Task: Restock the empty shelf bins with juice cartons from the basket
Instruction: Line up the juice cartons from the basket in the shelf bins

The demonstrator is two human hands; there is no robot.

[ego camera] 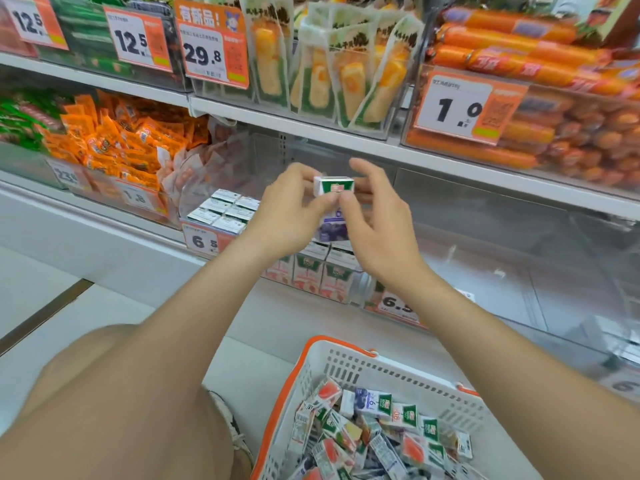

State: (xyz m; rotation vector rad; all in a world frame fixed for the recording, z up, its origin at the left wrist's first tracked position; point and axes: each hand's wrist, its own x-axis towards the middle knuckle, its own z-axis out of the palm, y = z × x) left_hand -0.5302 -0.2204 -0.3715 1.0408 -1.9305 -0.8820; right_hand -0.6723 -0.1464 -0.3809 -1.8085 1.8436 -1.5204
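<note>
A small juice carton (333, 202) with a green-and-white top and a purple grape front is held upright between both hands in front of the lower shelf. My left hand (291, 209) grips its left side and my right hand (377, 220) its right side. Below them a clear bin (322, 275) holds a row of red-fruit cartons. A second bin (225, 209) to the left holds several cartons seen from the top. The white basket (349, 362) with orange rim sits bottom right, with several mixed juice cartons (377, 434) piled inside.
Clear empty bins (502, 244) fill the lower shelf to the right. Price tags (202, 241) hang on the bin fronts. The upper shelf carries corn packs (346, 81) and orange sausages (554, 109); orange snack packets (117, 140) lie at left. My knee (104, 393) is bottom left.
</note>
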